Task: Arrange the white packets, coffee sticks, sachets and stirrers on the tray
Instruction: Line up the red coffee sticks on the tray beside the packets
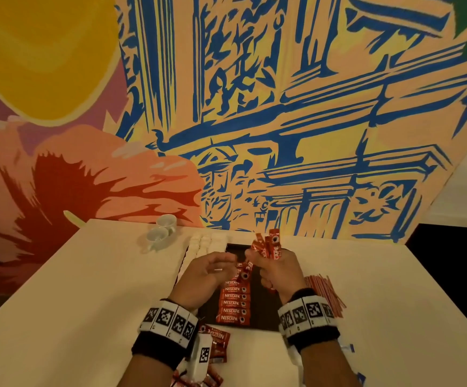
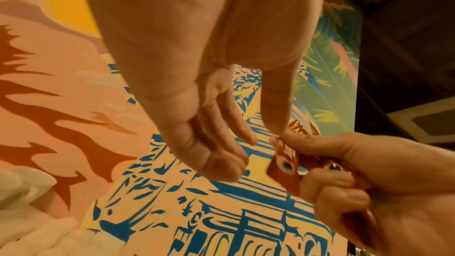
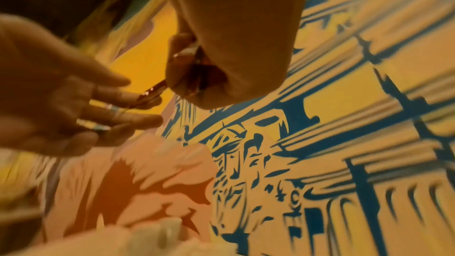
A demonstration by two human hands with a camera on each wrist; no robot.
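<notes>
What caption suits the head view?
Right hand grips red coffee sticks; open left hand reaches over dark tray.

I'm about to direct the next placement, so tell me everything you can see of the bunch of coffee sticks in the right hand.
The bunch of coffee sticks is several slim red glossy foil sticks printed with white lettering and a cup picture. The right hand grips them in a fist, and they fan upward above the dark tray. The left hand, fingers relaxed, reaches toward one stick's end at the right thumb; whether it pinches it is unclear.
</notes>
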